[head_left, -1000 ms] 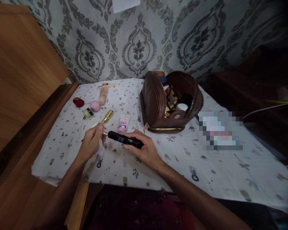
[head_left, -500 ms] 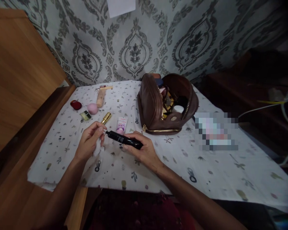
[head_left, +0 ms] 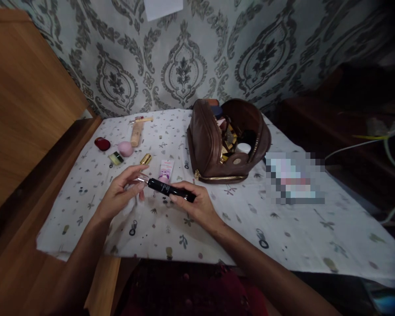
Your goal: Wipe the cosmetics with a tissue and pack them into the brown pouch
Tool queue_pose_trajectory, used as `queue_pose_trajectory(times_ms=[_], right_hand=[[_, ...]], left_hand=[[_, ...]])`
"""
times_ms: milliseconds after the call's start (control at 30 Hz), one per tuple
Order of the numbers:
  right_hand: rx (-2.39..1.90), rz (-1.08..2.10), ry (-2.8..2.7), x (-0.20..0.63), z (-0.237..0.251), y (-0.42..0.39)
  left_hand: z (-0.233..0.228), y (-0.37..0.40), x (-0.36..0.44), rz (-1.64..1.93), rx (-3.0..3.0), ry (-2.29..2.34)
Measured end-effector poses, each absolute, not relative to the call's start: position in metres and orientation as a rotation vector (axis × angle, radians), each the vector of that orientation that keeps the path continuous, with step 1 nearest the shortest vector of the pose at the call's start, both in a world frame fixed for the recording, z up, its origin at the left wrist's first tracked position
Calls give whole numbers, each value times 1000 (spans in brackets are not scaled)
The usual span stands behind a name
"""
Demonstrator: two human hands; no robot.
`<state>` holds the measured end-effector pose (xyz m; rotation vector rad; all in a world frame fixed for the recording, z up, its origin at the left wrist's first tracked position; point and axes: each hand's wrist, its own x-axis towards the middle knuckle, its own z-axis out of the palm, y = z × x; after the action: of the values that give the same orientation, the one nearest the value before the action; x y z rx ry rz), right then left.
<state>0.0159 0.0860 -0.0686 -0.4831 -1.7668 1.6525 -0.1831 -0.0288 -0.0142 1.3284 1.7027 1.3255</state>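
Note:
My right hand [head_left: 199, 207] grips a slim black tube [head_left: 170, 190] and holds it level just above the patterned white cloth [head_left: 283, 230]. My left hand [head_left: 118, 196] meets the tube's silver end, with the thumb above it and the fingertips below, the other fingers spread. Whether something pale lies under those fingers I cannot tell. Just beyond the tube lie a pink-and-white tube [head_left: 166, 168] and a gold lipstick [head_left: 146, 158].
An open brown cosmetics bag [head_left: 206, 140] full of items stands behind, to the right. At the far left of the cloth are a pink sponge [head_left: 125, 149], a red compact [head_left: 102, 143], a small green item [head_left: 116, 158] and a beige tube [head_left: 136, 133]. Wooden furniture [head_left: 26, 109] borders the left; cables [head_left: 390, 145] run at right.
My left hand has loosened from a curled grip at the tube's tip to spread fingers around it. The tube has stayed in my right hand, shifting slightly away from me.

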Motion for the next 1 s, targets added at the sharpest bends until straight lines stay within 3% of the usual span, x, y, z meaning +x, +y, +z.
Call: queue_pose_trajectory(times_ms=[233, 467, 1000], right_hand=[[-461, 1611, -1803, 15, -68, 86], [-460, 1662, -1754, 16, -67, 85], [-473, 1685, -1676, 35, -47, 90]], left_hand=[[-14, -24, -175, 1201, 1234, 1920], [-4, -28, -180, 1175, 1144, 1663], [8, -12, -170, 1054, 1378, 1781]])
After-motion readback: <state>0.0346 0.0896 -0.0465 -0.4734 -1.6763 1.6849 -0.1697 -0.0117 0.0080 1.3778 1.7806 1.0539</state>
